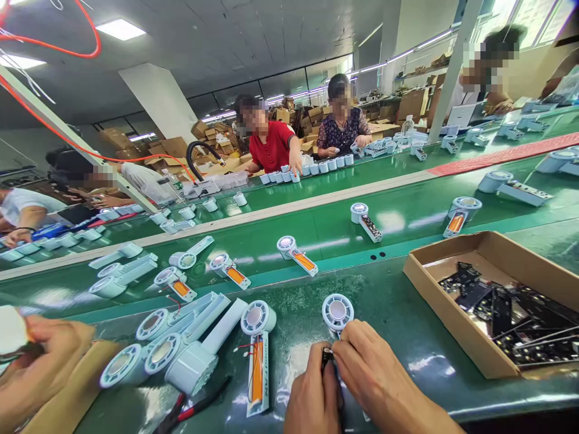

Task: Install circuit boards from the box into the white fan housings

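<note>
White lettering ending in "FAN" runs along the open fan handle (257,377) lying near, left of centre; nothing else is legible.

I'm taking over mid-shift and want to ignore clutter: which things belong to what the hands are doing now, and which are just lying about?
In hand:
- left hand and right hand, pressed on a small black part
- the white fan unit under them

Lying about:
- open fan unit with orange battery
- pile of fan housings
- cardboard box of black circuit boards
- red-handled tool
- fans on the conveyor belt
</note>
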Demonstrator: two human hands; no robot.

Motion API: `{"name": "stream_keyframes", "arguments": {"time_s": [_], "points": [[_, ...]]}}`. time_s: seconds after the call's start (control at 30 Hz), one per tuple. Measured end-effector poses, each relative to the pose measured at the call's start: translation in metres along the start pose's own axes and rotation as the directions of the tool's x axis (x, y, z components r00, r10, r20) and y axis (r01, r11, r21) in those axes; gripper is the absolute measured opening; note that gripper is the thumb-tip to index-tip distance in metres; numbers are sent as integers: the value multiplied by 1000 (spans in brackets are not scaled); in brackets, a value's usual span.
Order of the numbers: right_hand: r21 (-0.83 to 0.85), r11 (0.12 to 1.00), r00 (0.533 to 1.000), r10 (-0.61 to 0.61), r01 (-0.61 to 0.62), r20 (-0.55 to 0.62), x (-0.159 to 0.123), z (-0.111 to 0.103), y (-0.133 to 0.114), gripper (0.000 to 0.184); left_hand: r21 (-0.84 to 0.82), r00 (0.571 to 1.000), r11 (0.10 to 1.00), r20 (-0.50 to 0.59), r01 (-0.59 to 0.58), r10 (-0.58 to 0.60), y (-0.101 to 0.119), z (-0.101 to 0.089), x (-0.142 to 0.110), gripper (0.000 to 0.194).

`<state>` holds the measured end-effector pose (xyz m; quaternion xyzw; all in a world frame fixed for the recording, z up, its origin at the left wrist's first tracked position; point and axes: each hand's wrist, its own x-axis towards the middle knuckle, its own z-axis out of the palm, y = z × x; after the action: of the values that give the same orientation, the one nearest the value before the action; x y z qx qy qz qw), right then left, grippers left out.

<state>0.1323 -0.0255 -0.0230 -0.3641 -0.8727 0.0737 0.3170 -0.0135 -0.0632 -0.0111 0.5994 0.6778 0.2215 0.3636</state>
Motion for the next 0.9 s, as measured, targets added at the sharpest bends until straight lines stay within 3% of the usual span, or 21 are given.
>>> {"name": "stream_keyframes", "arguments": {"time_s": [0.17,0.3,0.47,0.67,0.8,0.9], "points": [[-10,1000,1000,-11,11,20,3,-6,-3,19,130,999,991,-50,19,-12,0,2,-2,37],[-25,1000,998,0,1,57,6,-6,-5,17,227,1000,974,-6,26,-25,3,2,-1,37],[-71,997,1000,-2,2,6,5,-5,-4,22,262,994,960,5,103,-108,5,6,2,37],[21,1000,999,16,-17,49,3,0,-2,24,242,992,966,104,-91,67,-4,-2,4,35],[192,974,993,116,-116,12,4,-1,3,27,109,995,991,72,-81,73,-5,-6,4,34],[458,842,958,240,-285,155,3,-16,12,22,-108,999,993,3,-53,53,-5,-6,3,34]]}}
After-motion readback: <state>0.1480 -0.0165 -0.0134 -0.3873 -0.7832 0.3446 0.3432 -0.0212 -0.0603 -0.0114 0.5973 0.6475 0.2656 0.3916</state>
